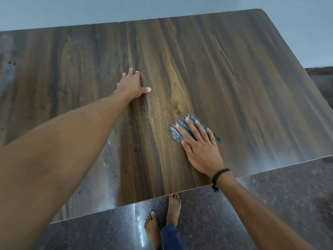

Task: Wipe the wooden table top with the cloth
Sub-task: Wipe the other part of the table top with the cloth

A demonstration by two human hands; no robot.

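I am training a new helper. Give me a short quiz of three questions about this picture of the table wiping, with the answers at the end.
1. True or false: the left hand rests on the bare table top, apart from the cloth.
2. Choose one: the right hand lies on the cloth with A) straight fingers pressing it down, B) a closed fist, C) a two-finger pinch lifting it.
3. Fill the gap: the black band is worn on the ___ wrist.

Key: 1 true; 2 A; 3 right.
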